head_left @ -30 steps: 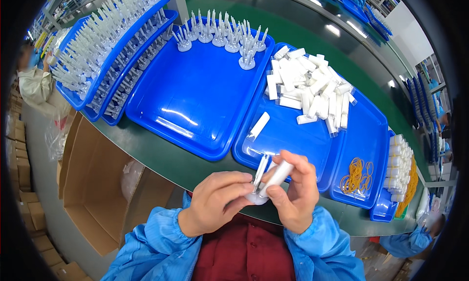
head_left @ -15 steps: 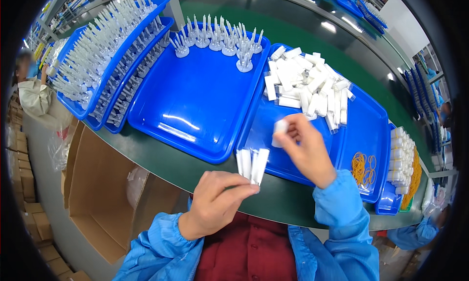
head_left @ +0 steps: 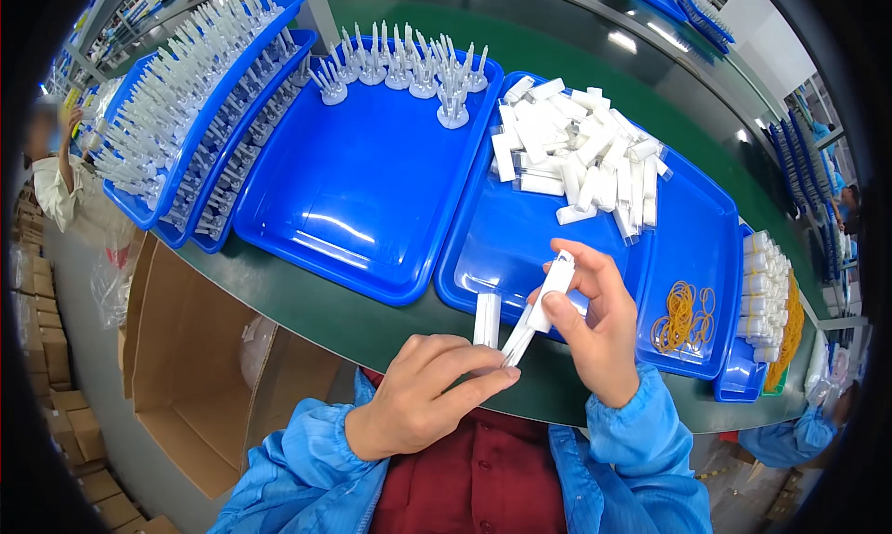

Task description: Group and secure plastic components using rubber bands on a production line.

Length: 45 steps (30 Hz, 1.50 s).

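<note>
Several small white packs in clear wrap (head_left: 487,319) stick up from my left hand (head_left: 423,397), pinched at their lower ends between thumb and fingers. My right hand (head_left: 602,337) grips one white pack (head_left: 557,291) between thumb and fingers. That pack is tilted and sits against the upper part of the bunch, beside another slanting pack. Both hands are over the near edge of a blue tray (head_left: 465,276). At the far end of this tray lies a loose heap of the same white packs (head_left: 581,153).
To the left is a blue tray (head_left: 344,209) with clusters of upright translucent nozzles (head_left: 452,107); stacked trays (head_left: 200,153) hold many more. Yellow rubber bands (head_left: 683,320) lie at right, beside bundled white packs (head_left: 757,283). An open carton (head_left: 190,376) stands below the table.
My right hand has moved slightly nearer with its pack, bringing it against the bunch in my left hand. The packs in the left hand have fanned apart.
</note>
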Motion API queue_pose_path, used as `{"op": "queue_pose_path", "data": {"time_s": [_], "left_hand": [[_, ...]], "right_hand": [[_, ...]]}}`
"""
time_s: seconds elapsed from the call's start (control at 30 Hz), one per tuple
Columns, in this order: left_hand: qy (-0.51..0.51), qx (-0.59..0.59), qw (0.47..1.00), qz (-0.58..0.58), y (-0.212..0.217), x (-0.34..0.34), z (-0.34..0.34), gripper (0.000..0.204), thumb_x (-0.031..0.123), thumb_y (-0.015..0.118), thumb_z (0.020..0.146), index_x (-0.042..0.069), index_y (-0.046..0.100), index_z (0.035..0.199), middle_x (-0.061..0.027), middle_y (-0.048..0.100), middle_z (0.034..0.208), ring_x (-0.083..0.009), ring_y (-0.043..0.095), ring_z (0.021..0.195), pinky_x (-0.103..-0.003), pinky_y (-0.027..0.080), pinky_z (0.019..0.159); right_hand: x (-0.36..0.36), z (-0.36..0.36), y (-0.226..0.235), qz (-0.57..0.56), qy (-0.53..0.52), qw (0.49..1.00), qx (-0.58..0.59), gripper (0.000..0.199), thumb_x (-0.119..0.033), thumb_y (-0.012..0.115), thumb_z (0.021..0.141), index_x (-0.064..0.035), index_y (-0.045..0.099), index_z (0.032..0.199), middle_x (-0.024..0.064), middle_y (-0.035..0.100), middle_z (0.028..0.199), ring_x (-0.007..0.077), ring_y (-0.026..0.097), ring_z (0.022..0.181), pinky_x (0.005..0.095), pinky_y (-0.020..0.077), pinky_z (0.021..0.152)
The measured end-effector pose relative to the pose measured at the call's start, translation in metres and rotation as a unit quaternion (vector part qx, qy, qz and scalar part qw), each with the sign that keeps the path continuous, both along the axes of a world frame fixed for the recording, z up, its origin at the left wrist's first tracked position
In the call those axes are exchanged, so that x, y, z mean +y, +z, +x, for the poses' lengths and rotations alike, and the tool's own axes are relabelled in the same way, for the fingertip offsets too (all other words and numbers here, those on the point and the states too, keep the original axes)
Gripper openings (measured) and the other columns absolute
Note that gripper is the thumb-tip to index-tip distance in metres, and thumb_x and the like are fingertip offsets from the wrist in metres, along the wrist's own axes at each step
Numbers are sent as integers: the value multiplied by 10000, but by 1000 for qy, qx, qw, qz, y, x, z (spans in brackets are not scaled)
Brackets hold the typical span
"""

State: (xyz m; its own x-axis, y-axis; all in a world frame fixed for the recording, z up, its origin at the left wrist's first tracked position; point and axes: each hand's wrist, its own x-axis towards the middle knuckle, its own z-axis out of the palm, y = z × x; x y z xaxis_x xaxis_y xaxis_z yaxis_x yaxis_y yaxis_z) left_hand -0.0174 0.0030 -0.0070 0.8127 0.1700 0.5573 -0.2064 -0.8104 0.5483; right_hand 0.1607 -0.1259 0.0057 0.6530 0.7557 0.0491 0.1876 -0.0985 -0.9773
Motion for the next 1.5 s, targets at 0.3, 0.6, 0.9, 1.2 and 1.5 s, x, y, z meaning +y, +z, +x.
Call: {"op": "queue_pose_path", "data": {"time_s": [0.3,0.6,0.9,1.2,1.5], "left_hand": [[3,-74,997,-31,-19,1,-3,279,52,763,767,69,682,1033,-69,687,1030,-248,677,883,-349,499,746],[83,-68,994,-10,-14,9,5,395,37,885,695,91,680,1027,-68,708,949,-214,698,835,-314,513,665],[106,-58,989,-85,-27,3,9,373,-65,829,711,69,694,1032,-111,666,1047,-228,701,835,-312,567,690],[84,-29,995,-54,-25,4,12,393,-53,843,693,101,720,1033,-67,682,1073,-228,653,835,-326,489,694],[63,-14,998,-13,-19,6,11,354,-28,824,706,107,736,1021,-56,706,1044,-203,653,757,-316,446,642]], "right_hand": [[-12,-33,-11,33,33,990,-131,571,-68,777,867,9,521,1372,106,695,1030,228,588,1130,346,509,924],[2,-6,-8,32,43,981,-188,382,-90,686,927,10,593,1284,159,647,1165,308,592,1131,412,451,1019],[11,55,-18,-179,38,842,-508,623,138,572,727,-46,605,1321,168,559,1380,352,528,1264,440,416,1065],[16,55,-1,-134,-87,895,-417,150,-112,742,872,-36,677,984,113,664,908,297,621,857,398,480,754],[16,59,-11,-198,-46,943,-265,338,-34,618,920,-30,605,1258,193,716,1023,344,698,795,399,566,719]]}}
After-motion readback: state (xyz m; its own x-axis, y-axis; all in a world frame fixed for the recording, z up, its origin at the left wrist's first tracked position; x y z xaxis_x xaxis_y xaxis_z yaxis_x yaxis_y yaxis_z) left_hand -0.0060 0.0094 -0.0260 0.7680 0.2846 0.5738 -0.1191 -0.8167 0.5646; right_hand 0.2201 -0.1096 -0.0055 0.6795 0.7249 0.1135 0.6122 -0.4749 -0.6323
